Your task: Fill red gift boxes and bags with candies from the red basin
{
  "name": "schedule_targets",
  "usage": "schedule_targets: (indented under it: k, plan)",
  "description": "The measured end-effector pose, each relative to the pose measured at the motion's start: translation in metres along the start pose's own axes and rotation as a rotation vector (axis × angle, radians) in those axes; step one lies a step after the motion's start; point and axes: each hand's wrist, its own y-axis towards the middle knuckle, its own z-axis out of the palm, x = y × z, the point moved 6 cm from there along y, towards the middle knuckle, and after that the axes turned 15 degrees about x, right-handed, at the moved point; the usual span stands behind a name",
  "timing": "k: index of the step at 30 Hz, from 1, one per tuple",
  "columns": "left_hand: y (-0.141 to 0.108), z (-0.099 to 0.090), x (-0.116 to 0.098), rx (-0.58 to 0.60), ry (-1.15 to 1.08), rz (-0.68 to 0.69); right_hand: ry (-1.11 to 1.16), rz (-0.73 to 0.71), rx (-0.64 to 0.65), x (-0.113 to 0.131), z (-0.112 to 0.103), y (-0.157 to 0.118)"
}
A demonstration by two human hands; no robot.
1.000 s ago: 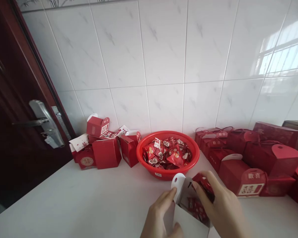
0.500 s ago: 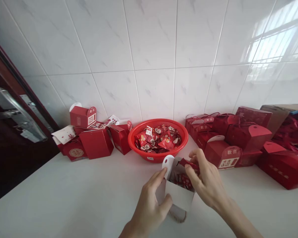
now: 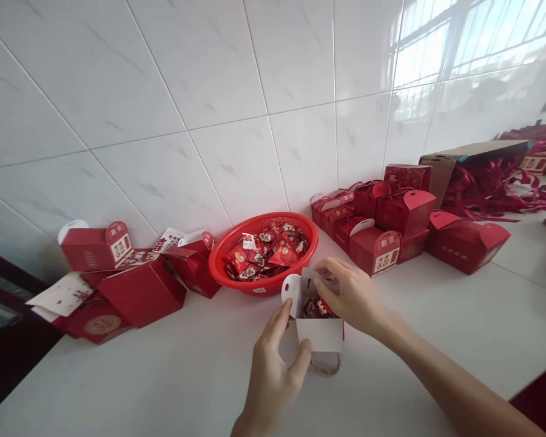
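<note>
A small open candy box (image 3: 318,335), white inside, stands on the white tabletop with its flaps up. Several wrapped candies (image 3: 316,308) lie inside it. My left hand (image 3: 277,358) grips the box at its left side, thumb on the near flap and fingers by the round-ended left flap. My right hand (image 3: 348,291) is curled over the box's back right rim, thumb inside and fingers by the back flap; no packet shows in it. A cord handle (image 3: 326,367) loops out at the box's near side. Just behind is a red plastic basket (image 3: 218,267) of wrapped candies (image 3: 266,252).
Red gift boxes (image 3: 141,291) are piled at the left by the dark door. More closed red boxes (image 3: 374,246) stand stacked at the right. Beyond them a cardboard carton (image 3: 475,149) lies with red ribbons (image 3: 486,185) spilling out. A tiled wall (image 3: 222,164) backs the table.
The red packet in my right hand no longer shows in it; the hand has moved to the box's back right rim. My view has turned right, bringing more of the carton and ribbons in.
</note>
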Motion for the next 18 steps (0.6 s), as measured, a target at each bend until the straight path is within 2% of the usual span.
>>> schedule_targets:
  k: [5, 8, 13, 18]
  plan:
    - [-0.001, -0.001, -0.004, -0.034, -0.02, 0.017, 0.21, -0.146, -0.111, 0.002, -0.01, -0.002]
    - [-0.003, -0.005, -0.006, -0.056, -0.033, 0.003, 0.202, -0.208, -0.127, 0.002, -0.014, -0.002]
    - [-0.004, -0.011, -0.006, -0.112, -0.036, -0.014, 0.077, -0.212, -0.008, -0.006, -0.006, 0.003]
    - [-0.006, -0.016, -0.004, -0.173, -0.049, 0.037, 0.238, -0.203, 0.16, -0.01, 0.001, 0.004]
